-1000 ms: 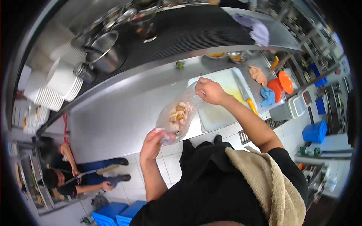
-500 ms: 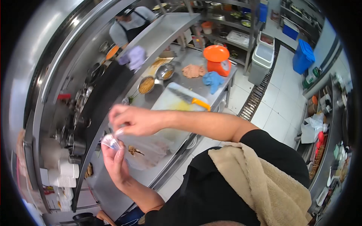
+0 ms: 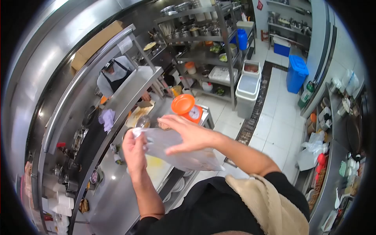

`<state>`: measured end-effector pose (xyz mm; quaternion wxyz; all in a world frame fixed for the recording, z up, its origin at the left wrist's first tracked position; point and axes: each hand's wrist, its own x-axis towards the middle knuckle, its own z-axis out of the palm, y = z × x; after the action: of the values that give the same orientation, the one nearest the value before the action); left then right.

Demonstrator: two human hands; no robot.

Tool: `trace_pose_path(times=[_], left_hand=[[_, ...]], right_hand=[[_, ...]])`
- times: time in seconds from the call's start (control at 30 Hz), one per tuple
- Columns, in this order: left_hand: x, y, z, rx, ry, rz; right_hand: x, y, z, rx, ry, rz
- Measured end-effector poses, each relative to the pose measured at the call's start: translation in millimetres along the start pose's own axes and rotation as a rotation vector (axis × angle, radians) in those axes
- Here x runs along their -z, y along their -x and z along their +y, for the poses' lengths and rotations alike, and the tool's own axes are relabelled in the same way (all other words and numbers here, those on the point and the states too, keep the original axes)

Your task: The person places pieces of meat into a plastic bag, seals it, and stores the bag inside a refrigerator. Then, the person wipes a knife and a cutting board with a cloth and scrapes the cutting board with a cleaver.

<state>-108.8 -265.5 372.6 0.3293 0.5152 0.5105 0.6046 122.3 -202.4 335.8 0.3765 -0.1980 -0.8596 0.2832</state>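
My left hand [image 3: 135, 150] is closed on the gathered top edge of a clear plastic bag [image 3: 168, 150], which hangs out to the right above the table. My right hand [image 3: 190, 135] is against the bag's near side, fingers stretched out and thumb apart. What the bag contains is hard to make out. Below it lies a white cutting board [image 3: 158, 166] with a yellow stain. A metal bowl [image 3: 143, 122] shows just beyond my left fingers, partly hidden.
An orange kitchen scale [image 3: 183, 105] stands at the table's far end. Across the counter a co-worker in a dark apron [image 3: 117, 80] bends over a board. White-and-grey bins [image 3: 248, 92] and a blue bin [image 3: 296, 74] stand on the tiled floor. Shelving [image 3: 203, 56] rises behind.
The bag has been raised off the table and swung across to the right. My right hand has gone from pinching near the bag's neck to spread fingers. The view has shifted.
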Motion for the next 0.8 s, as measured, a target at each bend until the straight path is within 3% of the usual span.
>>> trace_pose_path(times=[0.03,0.13,0.23,0.3,0.37,0.47,0.53,0.57,0.63,0.67,0.73,0.77,0.8], left_hand=[[-26.1,-9.9,0.0,-0.010,0.042,-0.076],[-126.7,-23.1,16.6,-0.121,-0.084,-0.321],[-217.8,-21.7,-11.4,-0.397,-0.126,-0.585],[-254.7,-22.7,2.7,-0.733,-0.318,-0.716],[-283.6,-38.1,-5.9,-0.898,-0.279,-0.815],[-309.8,-78.1,-27.7,-0.912,-0.172,-0.939],[-328.9,-116.9,-34.9,-0.972,-0.105,-0.952],[-336.7,-135.5,-41.6,-0.990,-0.083,-0.963],[-354.4,-177.1,-59.8,-1.035,-0.120,-1.020],[-363.8,-197.4,-63.2,-1.065,-0.141,-1.008],[-387.0,-233.6,-74.4,-1.003,-0.269,-1.052],[-394.1,-252.5,-77.2,-0.971,-0.263,-1.009],[-400.4,-274.7,-79.1,-0.946,-0.259,-0.965]], right_hand=[[6.7,18.3,9.7,-0.074,0.110,0.000],[5.6,47.2,40.6,-0.245,0.400,0.297],[30.0,59.7,123.9,-0.064,0.384,0.667],[69.3,67.9,152.3,-0.194,0.332,0.686],[97.4,71.9,175.9,-0.359,0.319,0.757],[120.6,80.9,203.7,-0.658,0.285,0.926],[163.8,95.8,247.6,-0.784,0.203,0.869],[183.0,108.7,269.1,-0.827,0.164,0.772],[209.0,115.8,283.3,-0.795,0.148,0.819],[219.3,125.2,303.3,-0.707,0.129,0.871],[238.6,154.3,334.1,-0.810,0.159,1.030],[247.3,168.2,346.0,-0.992,0.207,1.138],[256.2,175.7,356.3,-1.000,0.197,1.195]])
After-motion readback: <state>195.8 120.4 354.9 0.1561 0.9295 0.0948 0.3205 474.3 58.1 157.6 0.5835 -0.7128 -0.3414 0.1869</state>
